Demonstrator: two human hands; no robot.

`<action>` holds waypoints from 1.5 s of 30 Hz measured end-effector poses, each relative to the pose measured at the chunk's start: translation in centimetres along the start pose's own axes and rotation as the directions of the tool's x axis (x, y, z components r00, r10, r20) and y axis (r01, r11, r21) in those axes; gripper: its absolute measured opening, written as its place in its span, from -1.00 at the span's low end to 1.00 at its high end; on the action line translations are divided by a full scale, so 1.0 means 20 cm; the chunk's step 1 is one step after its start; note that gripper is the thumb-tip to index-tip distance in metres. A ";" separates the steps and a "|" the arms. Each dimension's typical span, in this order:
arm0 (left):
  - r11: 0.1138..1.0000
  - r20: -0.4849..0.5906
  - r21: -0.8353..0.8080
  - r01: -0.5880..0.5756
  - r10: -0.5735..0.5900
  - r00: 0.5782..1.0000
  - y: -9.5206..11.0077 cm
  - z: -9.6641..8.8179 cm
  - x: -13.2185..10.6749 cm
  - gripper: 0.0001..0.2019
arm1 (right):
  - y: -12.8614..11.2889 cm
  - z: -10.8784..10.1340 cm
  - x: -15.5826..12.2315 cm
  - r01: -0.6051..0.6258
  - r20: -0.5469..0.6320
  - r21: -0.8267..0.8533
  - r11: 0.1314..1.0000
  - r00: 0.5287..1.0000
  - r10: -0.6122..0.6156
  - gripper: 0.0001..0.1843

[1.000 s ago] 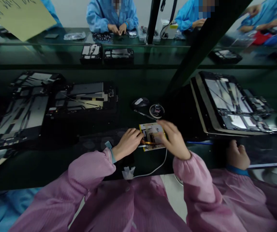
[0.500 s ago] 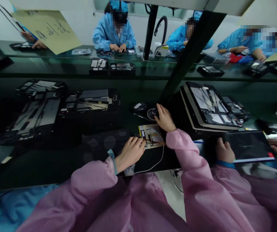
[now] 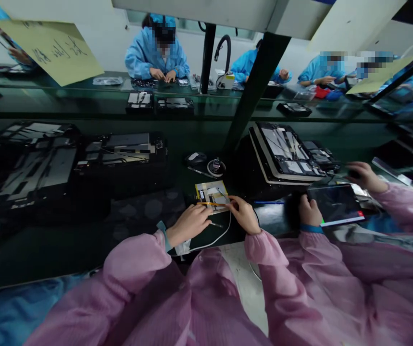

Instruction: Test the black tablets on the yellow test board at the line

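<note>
A flat panel with yellow edges (image 3: pixel 202 191) lies in front of me, with a thin orange strip (image 3: pixel 215 204) stretched across its near part. My left hand (image 3: pixel 190 224) has its fingers bent and pressed together at the strip's left part. A short pale-tipped stick (image 3: pixel 217 224) shows beside those fingers. The fingertips of my right hand (image 3: pixel 245 215) are pinched at the strip's right end, close to a white cable (image 3: pixel 224 234) that curves down to the table edge. Beyond the panel rest a roll-like ring (image 3: pixel 216 167) and a black computer mouse (image 3: pixel 195 158).
Stacked opened tablets stand at the right (image 3: pixel 281 149) and left (image 3: pixel 127 146). A dark mat (image 3: pixel 144 211) lies left of my hands. At right, a co-worker's hand (image 3: pixel 310 211) holds a tablet (image 3: pixel 336 204). A slanted black post (image 3: pixel 253 91) rises behind the table.
My right hand has moved from the ring back toward me to the orange strip. The left hand stays by the panel. The co-worker's right hand has lifted off the tablet.
</note>
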State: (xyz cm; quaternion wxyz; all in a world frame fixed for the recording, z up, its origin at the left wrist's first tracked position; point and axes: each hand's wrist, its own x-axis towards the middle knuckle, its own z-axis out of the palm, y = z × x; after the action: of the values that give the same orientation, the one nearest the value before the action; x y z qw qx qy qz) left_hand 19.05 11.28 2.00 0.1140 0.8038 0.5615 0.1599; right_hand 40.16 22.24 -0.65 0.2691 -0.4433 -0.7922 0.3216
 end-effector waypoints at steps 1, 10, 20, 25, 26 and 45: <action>0.998 0.017 -0.059 -0.024 0.026 1.000 0.01 -0.01 0.00 -0.84 | -0.02 0.02 0.02 0.007 0.012 0.028 1.000 1.000 -0.007 -0.67; 0.778 0.022 -0.627 -0.047 0.079 0.997 -0.02 -0.11 -0.04 -0.82 | -0.14 0.03 0.06 -0.179 0.334 0.636 0.750 0.941 -0.059 -0.62; 0.703 -0.023 -0.706 0.088 -0.146 0.989 -0.06 -0.14 -0.08 -0.74 | -0.25 0.09 0.09 0.066 0.283 0.451 0.890 0.935 -0.213 -0.66; 0.762 -0.115 -0.626 0.166 -0.300 0.947 -0.06 -0.14 -0.08 -0.84 | -0.30 0.13 0.06 0.185 0.301 0.257 0.948 0.917 -0.261 -0.77; 0.786 -0.131 -0.593 0.175 -0.309 0.942 -0.06 -0.13 -0.08 -0.86 | -0.30 0.14 0.06 0.216 0.290 0.231 0.949 0.916 -0.278 -0.79; 0.906 -0.204 -0.382 0.183 -0.276 0.939 -0.08 -0.06 -0.09 -0.93 | -0.29 0.23 0.04 0.380 0.136 0.206 0.902 0.902 -0.411 -0.81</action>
State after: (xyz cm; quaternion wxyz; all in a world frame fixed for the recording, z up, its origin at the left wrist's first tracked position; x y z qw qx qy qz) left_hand 16.56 10.13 2.29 0.2038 0.6703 0.6242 0.3458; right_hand 33.51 19.44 0.84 0.2954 -0.2174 -0.8553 0.3661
